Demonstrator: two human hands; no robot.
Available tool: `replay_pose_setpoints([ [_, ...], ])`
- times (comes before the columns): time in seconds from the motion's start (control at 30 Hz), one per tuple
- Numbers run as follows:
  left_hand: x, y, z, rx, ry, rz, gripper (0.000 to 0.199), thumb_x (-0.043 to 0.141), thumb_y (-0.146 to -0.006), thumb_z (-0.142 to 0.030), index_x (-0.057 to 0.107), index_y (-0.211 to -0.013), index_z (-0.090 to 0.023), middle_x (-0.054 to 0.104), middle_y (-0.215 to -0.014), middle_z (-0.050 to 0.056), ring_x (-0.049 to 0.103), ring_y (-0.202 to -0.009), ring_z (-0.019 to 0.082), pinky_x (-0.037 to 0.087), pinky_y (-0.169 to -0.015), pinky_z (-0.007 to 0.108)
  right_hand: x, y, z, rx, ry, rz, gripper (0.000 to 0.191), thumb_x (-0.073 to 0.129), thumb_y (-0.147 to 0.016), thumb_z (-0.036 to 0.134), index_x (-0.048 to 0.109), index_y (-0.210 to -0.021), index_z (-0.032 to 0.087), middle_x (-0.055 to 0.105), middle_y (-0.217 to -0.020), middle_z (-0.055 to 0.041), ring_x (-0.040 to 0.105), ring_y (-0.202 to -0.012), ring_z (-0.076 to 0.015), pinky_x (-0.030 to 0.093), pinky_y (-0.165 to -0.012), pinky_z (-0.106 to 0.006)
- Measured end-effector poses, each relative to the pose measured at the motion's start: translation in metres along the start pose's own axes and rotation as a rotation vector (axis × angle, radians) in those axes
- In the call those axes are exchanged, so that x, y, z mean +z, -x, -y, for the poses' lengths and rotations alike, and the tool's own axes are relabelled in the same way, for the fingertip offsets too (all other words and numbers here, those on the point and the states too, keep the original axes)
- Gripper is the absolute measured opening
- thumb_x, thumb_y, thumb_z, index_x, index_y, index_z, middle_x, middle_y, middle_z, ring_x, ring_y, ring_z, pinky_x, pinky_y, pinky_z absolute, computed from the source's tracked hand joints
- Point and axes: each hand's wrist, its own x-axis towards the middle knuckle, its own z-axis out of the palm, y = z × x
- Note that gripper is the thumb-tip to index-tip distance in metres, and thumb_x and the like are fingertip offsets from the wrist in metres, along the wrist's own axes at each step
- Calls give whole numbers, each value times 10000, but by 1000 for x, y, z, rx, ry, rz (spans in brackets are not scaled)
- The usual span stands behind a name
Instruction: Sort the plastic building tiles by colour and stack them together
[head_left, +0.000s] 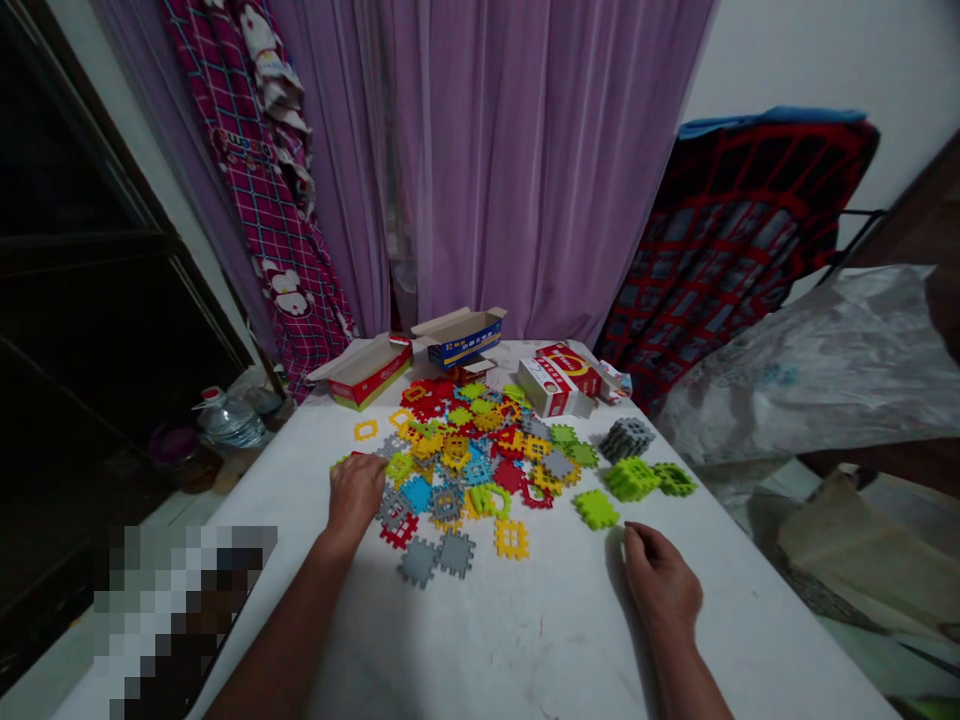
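My left hand (358,490) rests palm down at the left edge of a loose pile of notched plastic building tiles, its fingers curled. Bits of green and red tile show behind it; what its fingers hold, if anything, is hidden. A light green tile (400,467) and a blue tile (417,493) lie just right of it. On the right, my right hand (664,575) is loosely closed above the tabletop, with no tile showing in it. Nearest its fingertips is a single bright green tile (598,509). Behind that sit a green tile stack (631,480) and a grey tile stack (627,438).
Along the back of the white table (480,640) stand an open red-and-green box (371,378), an open blue box (466,342) and a red-and-white box (551,385). Grey tiles (418,563) and a yellow window tile (512,539) lie at the pile's front. Purple curtains (540,180) hang behind.
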Motion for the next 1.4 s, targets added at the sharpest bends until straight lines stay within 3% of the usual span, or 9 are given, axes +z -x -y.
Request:
replay_pose_setpoints([
  [0.17,-3,-6,8,34,-85,33,286,505,-871,-247,737,-1035,-221,716,-1136,110,579,-1106,305,340,-938,451,1,-1,-3,-6,26,7,428,496,-734,516,760,-934,246,744,-926,-69,643,-811,-255,448,-677,-336],
  [0.4,-2,-11,-5,98,-103,135,220,623,-830,-356,742,-960,-224,701,-1122,132,542,-1126,322,273,-968,476,1,-2,-4,-45,37,-9,446,485,-727,533,762,-928,246,747,-895,-66,647,-797,-261,449,-663,-339],
  [0.6,-7,-20,-16,-30,-69,214,222,656,-771,-326,708,-965,-231,728,-1039,105,583,-1059,296,325,-915,428,2,-2,-2,-32,55,-14,413,500,-731,503,767,-916,248,745,-876,-65,644,-782,-256,440,-639,-327],
  [0.7,-14,-21,-19,-59,-72,194,208,569,-825,-275,702,-979,-231,738,-963,97,610,-1001,289,345,-888,426,0,-1,-1,-28,57,0,413,496,-737,500,763,-929,251,745,-907,-61,644,-811,-256,444,-660,-329],
  [0.83,-22,-16,-23,11,-31,59,249,513,-892,-300,734,-994,-248,733,-1032,103,604,-1037,297,367,-895,420,-1,0,0,-29,44,5,424,488,-745,501,758,-943,240,743,-899,-62,643,-802,-249,442,-662,-326],
  [0.97,-12,-5,-37,84,172,-47,267,514,-910,-303,737,-1049,-261,735,-1053,82,644,-1000,250,428,-868,335,1,1,1,-27,20,-8,422,491,-737,495,761,-924,230,745,-870,-64,645,-779,-248,438,-642,-320],
  [1.13,21,17,-80,4,575,-31,256,568,-869,-300,716,-1078,-303,766,-1011,35,702,-896,212,484,-798,290,2,3,0,-61,-44,-37,469,473,-701,521,764,-911,219,755,-882,-70,661,-811,-256,462,-681,-325],
  [1.27,43,31,-115,-16,1001,81,276,608,-805,-285,699,-1064,-257,765,-965,55,707,-920,206,526,-785,295,3,5,0,-95,-90,-31,526,469,-672,560,760,-905,190,753,-910,-97,670,-821,-261,482,-719,-331],
  [1.4,55,36,-138,-130,1292,239,317,620,-774,-414,651,-1008,-202,740,-894,62,718,-771,193,476,-498,220,7,8,2,-173,-141,-57,526,463,-695,582,747,-870,175,750,-889,-110,667,-773,-240,498,-712,-315],
])
